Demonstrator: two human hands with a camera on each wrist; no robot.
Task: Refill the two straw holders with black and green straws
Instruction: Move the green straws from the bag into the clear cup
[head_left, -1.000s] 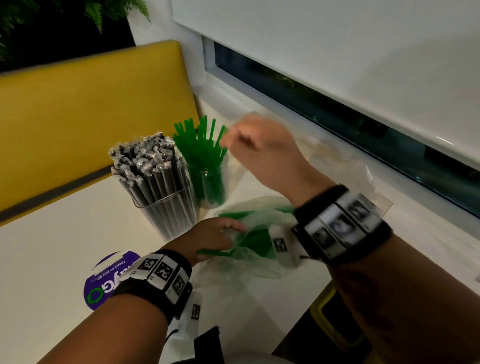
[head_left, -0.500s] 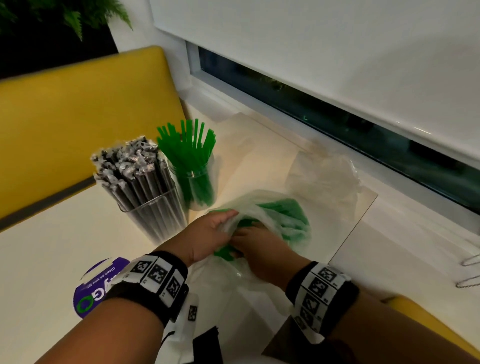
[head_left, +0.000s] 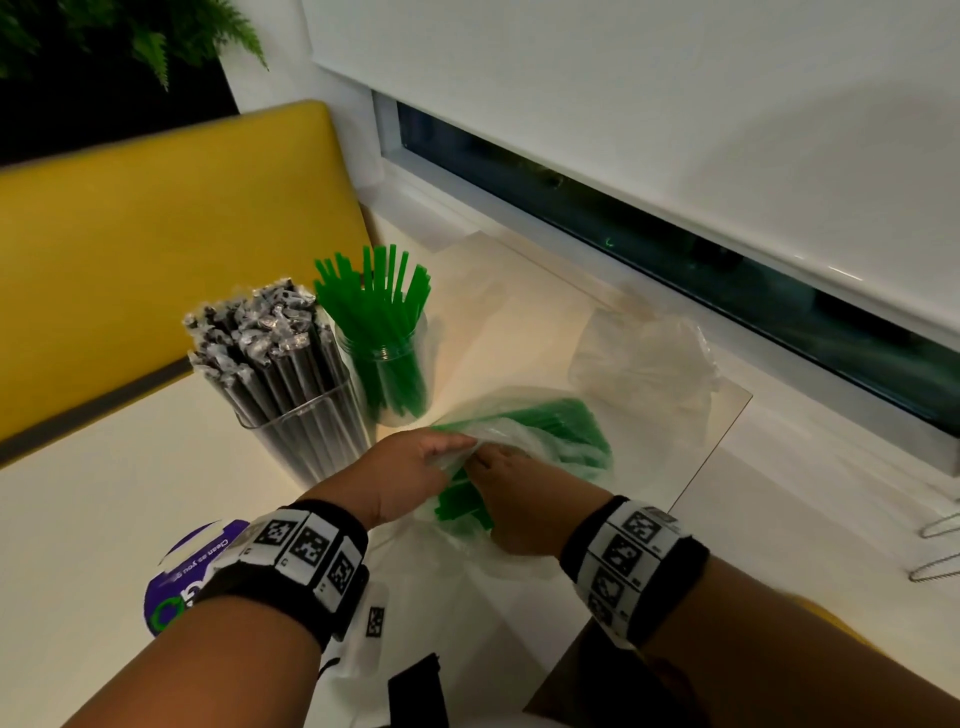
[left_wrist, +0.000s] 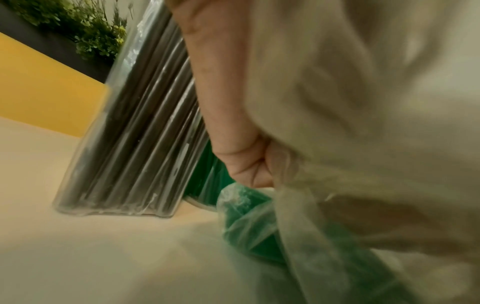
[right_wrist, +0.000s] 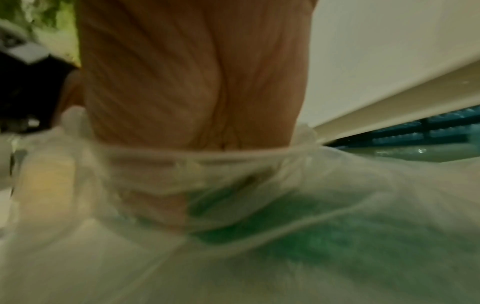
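A clear square holder (head_left: 306, 431) packed with wrapped black straws (head_left: 260, 338) stands on the cream table; the same holder (left_wrist: 124, 148) fills the left wrist view. Behind it a round clear jar (head_left: 387, 374) holds upright green straws (head_left: 371, 296). A thin plastic bag (head_left: 519, 431) of green straws (head_left: 561, 426) lies in front. My left hand (head_left: 415, 467) pinches the bag's mouth. My right hand (head_left: 514, 499) is pushed inside the bag among the green straws (right_wrist: 259, 216); its fingers are hidden by the plastic.
An empty crumpled clear bag (head_left: 644, 358) lies near the window sill (head_left: 779, 431). A purple round sticker (head_left: 182, 582) sits on the table (head_left: 104, 493) at left. A yellow seat back (head_left: 156, 234) stands behind. Wire hooks (head_left: 940, 545) show at far right.
My right hand came down from above the green jar and went into the bag. My left hand stayed on the bag's mouth.
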